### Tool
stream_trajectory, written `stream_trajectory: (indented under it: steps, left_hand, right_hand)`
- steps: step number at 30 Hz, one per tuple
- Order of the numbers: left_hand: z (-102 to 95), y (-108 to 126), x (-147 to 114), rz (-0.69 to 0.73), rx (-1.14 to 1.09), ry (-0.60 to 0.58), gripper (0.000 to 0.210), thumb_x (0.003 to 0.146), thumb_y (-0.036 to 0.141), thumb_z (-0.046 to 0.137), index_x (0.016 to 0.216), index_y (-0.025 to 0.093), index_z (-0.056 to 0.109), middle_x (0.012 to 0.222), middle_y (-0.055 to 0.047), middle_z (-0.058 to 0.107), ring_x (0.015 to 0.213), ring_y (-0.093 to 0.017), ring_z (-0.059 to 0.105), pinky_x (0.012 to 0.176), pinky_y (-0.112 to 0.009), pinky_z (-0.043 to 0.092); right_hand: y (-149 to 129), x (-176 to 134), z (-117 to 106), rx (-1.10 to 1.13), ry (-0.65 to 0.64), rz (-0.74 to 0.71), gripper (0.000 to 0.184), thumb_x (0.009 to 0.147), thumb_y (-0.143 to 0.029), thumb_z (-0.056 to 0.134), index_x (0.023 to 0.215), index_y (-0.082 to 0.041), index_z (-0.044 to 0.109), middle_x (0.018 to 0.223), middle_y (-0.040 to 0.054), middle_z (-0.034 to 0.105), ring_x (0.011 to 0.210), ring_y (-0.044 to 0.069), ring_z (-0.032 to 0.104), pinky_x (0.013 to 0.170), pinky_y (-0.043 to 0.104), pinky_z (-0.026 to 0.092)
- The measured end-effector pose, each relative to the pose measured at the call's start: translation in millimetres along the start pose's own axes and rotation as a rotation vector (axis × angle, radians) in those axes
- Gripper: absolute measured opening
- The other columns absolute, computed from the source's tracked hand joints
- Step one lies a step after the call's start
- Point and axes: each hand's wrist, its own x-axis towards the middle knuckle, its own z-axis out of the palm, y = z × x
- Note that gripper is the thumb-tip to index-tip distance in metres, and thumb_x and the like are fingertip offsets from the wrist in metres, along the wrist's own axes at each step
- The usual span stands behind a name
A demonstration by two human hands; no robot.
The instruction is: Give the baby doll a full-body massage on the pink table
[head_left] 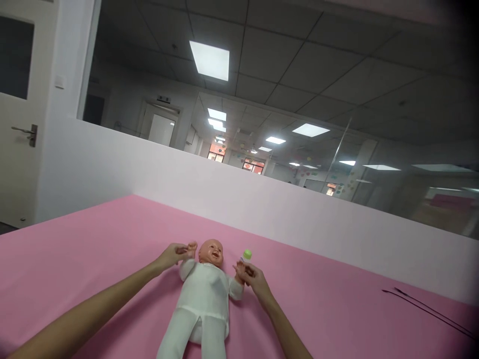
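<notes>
A baby doll (205,294) with a white cloth body lies on its back on the pink table surface (93,249), its head toward the far wall. My left hand (174,255) is closed around the doll's hand on the left side of the picture, beside its head. On the other side, my right hand (255,278) grips the doll's other hand, with the small plastic fingers showing past mine. Both doll arms are bent up and outward. Just behind my right hand stands a small bottle with a light green cap (247,254), its lower part partly hidden.
Two thin dark cords or rods (426,309) lie at the right of the table. A low white wall (224,184) with a large window above it borders the far side. A door (22,119) with a metal handle is at the left.
</notes>
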Motion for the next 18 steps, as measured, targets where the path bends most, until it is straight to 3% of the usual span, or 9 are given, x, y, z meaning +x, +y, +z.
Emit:
stream_trajectory:
  steps: [2, 5, 8, 10, 12, 14, 16, 18]
  left_hand:
    - [9.7, -2, 18, -0.104, -0.009, 0.126, 0.05, 0.072, 0.065, 0.069, 0.059, 0.02, 0.05, 0.054, 0.005, 0.043, 0.054, -0.012, 0.039, 0.052, -0.026, 0.028]
    - [16.9, -9, 31, -0.206, -0.022, 0.141, 0.059, 0.07, 0.075, 0.065, 0.053, 0.024, 0.04, 0.047, 0.006, 0.034, 0.047, -0.012, 0.035, 0.048, -0.027, 0.024]
    - [7.7, -13, 23, -0.207, -0.072, 0.095, 0.058, 0.068, 0.075, 0.068, 0.057, 0.023, 0.046, 0.05, 0.005, 0.04, 0.049, -0.013, 0.041, 0.049, -0.027, 0.03]
    - [-5.9, -12, 8, -0.158, -0.108, 0.047, 0.051, 0.066, 0.066, 0.076, 0.065, 0.02, 0.056, 0.06, 0.002, 0.052, 0.059, -0.015, 0.05, 0.056, -0.027, 0.038]
    - [-20.5, -11, -11, -0.068, -0.103, -0.101, 0.036, 0.065, 0.049, 0.081, 0.072, 0.018, 0.065, 0.071, -0.001, 0.062, 0.07, -0.018, 0.057, 0.066, -0.029, 0.045]
    - [-31.0, -13, -31, 0.059, -0.02, -0.342, 0.018, 0.067, 0.03, 0.077, 0.079, 0.017, 0.074, 0.081, -0.004, 0.07, 0.08, -0.021, 0.062, 0.073, -0.032, 0.049]
    - [-34.6, -18, -49, 0.199, 0.102, -0.537, 0.025, 0.066, 0.017, 0.07, 0.088, 0.02, 0.081, 0.094, -0.006, 0.075, 0.09, -0.025, 0.065, 0.079, -0.034, 0.05]
    - [-32.0, -23, -61, 0.294, 0.196, -0.576, 0.037, 0.063, 0.012, 0.067, 0.093, 0.026, 0.083, 0.104, -0.005, 0.076, 0.1, -0.027, 0.065, 0.087, -0.036, 0.051]
  right_hand:
    - [10, 19, 8, 0.037, 0.13, 0.135, 0.056, 0.061, -0.056, 0.081, 0.095, -0.012, 0.08, 0.067, 0.0027, 0.066, 0.053, 0.012, 0.046, 0.049, 0.025, 0.031]
    - [25, 30, 17, 0.037, 0.165, 0.235, 0.058, 0.06, -0.062, 0.078, 0.083, -0.008, 0.079, 0.055, 0.0028, 0.06, 0.043, 0.009, 0.034, 0.043, 0.025, 0.022]
    - [23, 20, 10, 0.052, 0.14, 0.226, 0.06, 0.06, -0.061, 0.079, 0.089, -0.009, 0.08, 0.059, 0.0036, 0.063, 0.045, 0.01, 0.039, 0.044, 0.024, 0.026]
    - [11, 5, -2, 0.061, 0.081, 0.152, 0.059, 0.062, -0.057, 0.082, 0.101, -0.013, 0.08, 0.075, 0.0058, 0.072, 0.055, 0.013, 0.051, 0.049, 0.025, 0.035]
    - [-3, -15, -12, 0.031, -0.028, 0.061, 0.054, 0.063, -0.048, 0.086, 0.106, -0.017, 0.079, 0.092, 0.0069, 0.076, 0.072, 0.018, 0.061, 0.062, 0.028, 0.045]
    - [-13, -37, -16, -0.057, -0.212, -0.006, 0.041, 0.065, -0.037, 0.084, 0.101, -0.018, 0.079, 0.095, 0.007, 0.076, 0.084, 0.023, 0.065, 0.075, 0.032, 0.05]
    - [-13, -59, -12, -0.181, -0.408, -0.044, 0.03, 0.066, -0.027, 0.079, 0.094, -0.019, 0.08, 0.094, 0.0067, 0.076, 0.088, 0.024, 0.065, 0.08, 0.034, 0.05]
    - [-4, -74, -3, -0.274, -0.509, -0.094, 0.026, 0.065, -0.018, 0.074, 0.09, -0.021, 0.081, 0.096, 0.0064, 0.075, 0.089, 0.024, 0.065, 0.081, 0.033, 0.05]
